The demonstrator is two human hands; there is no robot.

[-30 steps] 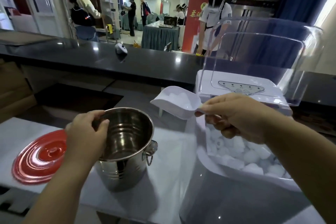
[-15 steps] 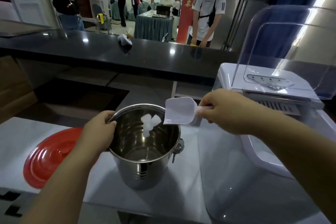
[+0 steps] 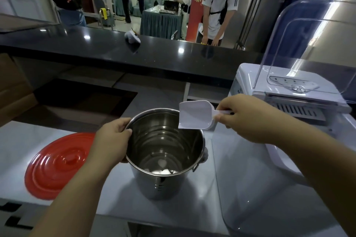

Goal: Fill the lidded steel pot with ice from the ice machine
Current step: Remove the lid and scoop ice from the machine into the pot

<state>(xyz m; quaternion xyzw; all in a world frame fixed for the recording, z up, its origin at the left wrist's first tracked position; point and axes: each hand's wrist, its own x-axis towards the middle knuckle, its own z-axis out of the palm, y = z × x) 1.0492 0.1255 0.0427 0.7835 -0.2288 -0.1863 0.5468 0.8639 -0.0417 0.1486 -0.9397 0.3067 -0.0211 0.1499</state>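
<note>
While a person is standing at a pale grey surface, the left hand is gripping the near-left rim of a round, shiny steel pot, fingers curled over the edge and thumb outside the wall. The pot is sitting upright on the surface, just left of a white ice machine whose clear plastic lid is standing raised. A few pieces of ice are lying at the bottom of the pot. The right hand is pinching the short handle of a small white plastic scoop, which is hovering over the pot's far-right rim with its open mouth tilting down toward the pot; the scoop is looking empty. A round red ribbed lid is lying flat on the surface to the left of the pot, partly behind the left forearm. Beyond a glossy black counter, several people are standing in a bright room, one in a white T-shirt bending forward.
</note>
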